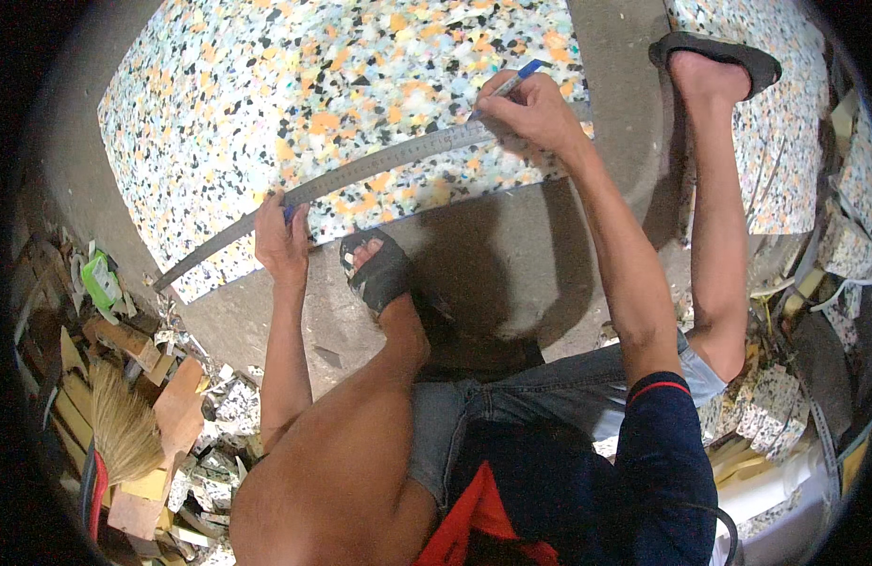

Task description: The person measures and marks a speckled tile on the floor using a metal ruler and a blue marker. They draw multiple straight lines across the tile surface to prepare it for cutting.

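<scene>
A speckled multicolour foam sheet lies on the floor in front of me, with a long metal ruler across its lower part. My left hand grips and presses the ruler toward its left part, with a small blue item at the fingers that I cannot make out. My right hand holds a pen with a blue end, its tip at the ruler's upper edge near the sheet's right side.
My sandalled feet are below the sheet and at upper right. Another speckled sheet lies at right. Offcuts, a straw broom and a green packet crowd both sides. Bare concrete shows below the sheet.
</scene>
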The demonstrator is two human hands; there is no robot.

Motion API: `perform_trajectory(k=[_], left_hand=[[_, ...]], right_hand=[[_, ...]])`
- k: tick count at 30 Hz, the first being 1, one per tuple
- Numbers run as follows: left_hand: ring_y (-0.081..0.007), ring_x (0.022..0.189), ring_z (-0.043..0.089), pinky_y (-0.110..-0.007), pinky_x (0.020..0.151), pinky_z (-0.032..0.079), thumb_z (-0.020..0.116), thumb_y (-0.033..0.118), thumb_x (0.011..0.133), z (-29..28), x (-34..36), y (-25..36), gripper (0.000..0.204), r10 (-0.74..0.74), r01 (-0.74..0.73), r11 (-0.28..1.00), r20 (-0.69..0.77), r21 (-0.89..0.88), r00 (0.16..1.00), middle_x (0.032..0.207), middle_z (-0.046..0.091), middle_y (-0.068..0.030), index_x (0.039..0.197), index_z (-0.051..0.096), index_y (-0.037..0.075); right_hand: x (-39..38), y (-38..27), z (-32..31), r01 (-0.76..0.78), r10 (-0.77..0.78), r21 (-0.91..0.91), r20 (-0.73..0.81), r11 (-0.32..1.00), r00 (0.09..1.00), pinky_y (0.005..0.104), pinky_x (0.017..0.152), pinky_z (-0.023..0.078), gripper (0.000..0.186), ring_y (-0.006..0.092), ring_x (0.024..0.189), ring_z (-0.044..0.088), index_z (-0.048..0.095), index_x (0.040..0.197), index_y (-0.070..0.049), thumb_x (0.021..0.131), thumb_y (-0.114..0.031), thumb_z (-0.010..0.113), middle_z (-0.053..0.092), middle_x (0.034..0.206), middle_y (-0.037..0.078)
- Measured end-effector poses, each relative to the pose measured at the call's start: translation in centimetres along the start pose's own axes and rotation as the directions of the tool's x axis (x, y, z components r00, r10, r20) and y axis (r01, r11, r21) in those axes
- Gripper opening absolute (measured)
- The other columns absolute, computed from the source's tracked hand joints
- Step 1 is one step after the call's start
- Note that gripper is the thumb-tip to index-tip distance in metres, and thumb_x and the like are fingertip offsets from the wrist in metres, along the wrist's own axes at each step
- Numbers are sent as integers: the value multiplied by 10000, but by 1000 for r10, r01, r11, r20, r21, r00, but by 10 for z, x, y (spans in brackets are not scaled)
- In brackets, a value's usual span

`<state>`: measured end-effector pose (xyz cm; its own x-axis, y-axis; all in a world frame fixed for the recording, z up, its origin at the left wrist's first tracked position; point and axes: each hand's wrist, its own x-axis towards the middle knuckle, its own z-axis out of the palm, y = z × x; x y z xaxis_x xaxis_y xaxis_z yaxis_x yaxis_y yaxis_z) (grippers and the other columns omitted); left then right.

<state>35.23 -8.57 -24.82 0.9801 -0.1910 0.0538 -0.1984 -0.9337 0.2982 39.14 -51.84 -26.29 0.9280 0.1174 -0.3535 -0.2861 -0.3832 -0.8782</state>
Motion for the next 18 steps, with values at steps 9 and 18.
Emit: perform_trajectory(k=[9, 18], left_hand=[[-357, 1207, 646, -418, 989, 529, 811, 153, 863, 2, -1, -3, 405, -11, 10, 999, 13, 34, 1000, 1227, 693, -199, 1211, 668, 1], [-367, 1188, 633, -424, 1012, 504, 773, 155, 896, 4, -3, -4, 413, -33, 32, 999, 33, 26, 999, 1267, 665, -219, 1253, 649, -12]], right_hand=[[1, 1, 6, -28, 28, 55, -6, 998, 1000, 271, 558, 431, 217, 67, 619, 531, 748, 907, -52, 918, -266, 711, 643, 703, -31], [0, -11, 6, -14, 15, 50, -19, 999, 1000, 303, 556, 452, 250, 89, 611, 549, 760, 877, -34, 883, -279, 714, 659, 676, 1]])
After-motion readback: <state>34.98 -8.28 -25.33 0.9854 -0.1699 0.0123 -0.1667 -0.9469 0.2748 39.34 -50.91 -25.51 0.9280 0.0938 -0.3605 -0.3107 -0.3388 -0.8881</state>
